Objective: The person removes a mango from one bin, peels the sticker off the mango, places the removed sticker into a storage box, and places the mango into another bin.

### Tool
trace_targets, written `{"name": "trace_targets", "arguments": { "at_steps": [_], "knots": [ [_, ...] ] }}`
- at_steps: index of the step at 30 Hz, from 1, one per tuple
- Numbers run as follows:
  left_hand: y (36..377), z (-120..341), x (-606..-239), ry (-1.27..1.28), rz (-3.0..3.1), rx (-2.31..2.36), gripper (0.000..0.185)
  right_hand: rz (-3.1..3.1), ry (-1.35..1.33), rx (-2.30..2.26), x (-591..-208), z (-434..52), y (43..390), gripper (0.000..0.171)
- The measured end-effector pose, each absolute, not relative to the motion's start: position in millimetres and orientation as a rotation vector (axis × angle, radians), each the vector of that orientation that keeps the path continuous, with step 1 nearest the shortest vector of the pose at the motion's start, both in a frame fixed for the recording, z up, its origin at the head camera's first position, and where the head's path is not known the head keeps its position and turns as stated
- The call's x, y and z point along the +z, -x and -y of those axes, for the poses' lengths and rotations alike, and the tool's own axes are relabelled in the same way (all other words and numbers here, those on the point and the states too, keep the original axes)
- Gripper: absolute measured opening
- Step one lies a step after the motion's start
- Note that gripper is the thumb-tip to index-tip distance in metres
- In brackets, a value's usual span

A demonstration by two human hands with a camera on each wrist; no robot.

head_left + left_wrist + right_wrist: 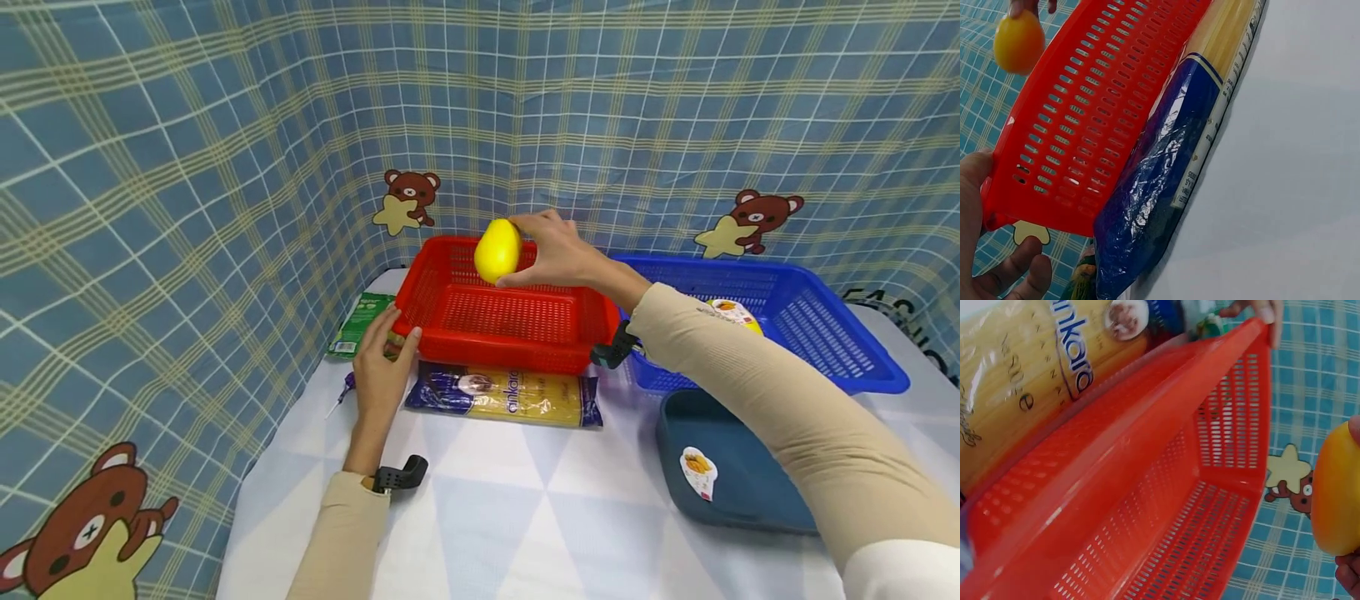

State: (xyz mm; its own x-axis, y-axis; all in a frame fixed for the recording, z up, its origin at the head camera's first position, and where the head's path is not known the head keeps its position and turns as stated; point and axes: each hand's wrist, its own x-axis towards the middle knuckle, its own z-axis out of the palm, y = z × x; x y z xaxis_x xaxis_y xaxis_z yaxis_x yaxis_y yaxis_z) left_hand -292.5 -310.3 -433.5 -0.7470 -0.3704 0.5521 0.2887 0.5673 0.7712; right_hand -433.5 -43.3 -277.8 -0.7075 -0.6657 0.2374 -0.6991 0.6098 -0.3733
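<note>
My right hand point(558, 250) holds a yellow mango point(497, 252) between thumb and fingers, up over the back of the red plastic basket point(510, 354). In the right wrist view the mango point(1335, 490) shows at the right edge, tinged orange, with only fingertips of that hand visible. At the basket's front left corner, my left hand point(378, 375) grips the rim, its thumb point(975, 167) on the edge. The basket's floor shows bare in the head view. Lying along its front side is an Ankara pasta packet point(510, 396), blue and clear, with long yellow strands.
Left of the red basket lies a green packet point(363, 321), and a small purple-handled tool point(348, 383) near the left hand. A blue basket point(855, 367) on the right holds a yellow item with a label point(735, 314). The right arm crosses over a dark teal tub point(678, 492).
</note>
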Motion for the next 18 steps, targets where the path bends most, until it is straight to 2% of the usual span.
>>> {"name": "trace_targets", "arguments": {
  "at_steps": [18],
  "knots": [
    [293.4,311.4,-437.0,-0.069,2.103,-1.160,0.052,2.819,-1.259,0.554,-295.5,77.6,477.0,0.097]
  ]
}}
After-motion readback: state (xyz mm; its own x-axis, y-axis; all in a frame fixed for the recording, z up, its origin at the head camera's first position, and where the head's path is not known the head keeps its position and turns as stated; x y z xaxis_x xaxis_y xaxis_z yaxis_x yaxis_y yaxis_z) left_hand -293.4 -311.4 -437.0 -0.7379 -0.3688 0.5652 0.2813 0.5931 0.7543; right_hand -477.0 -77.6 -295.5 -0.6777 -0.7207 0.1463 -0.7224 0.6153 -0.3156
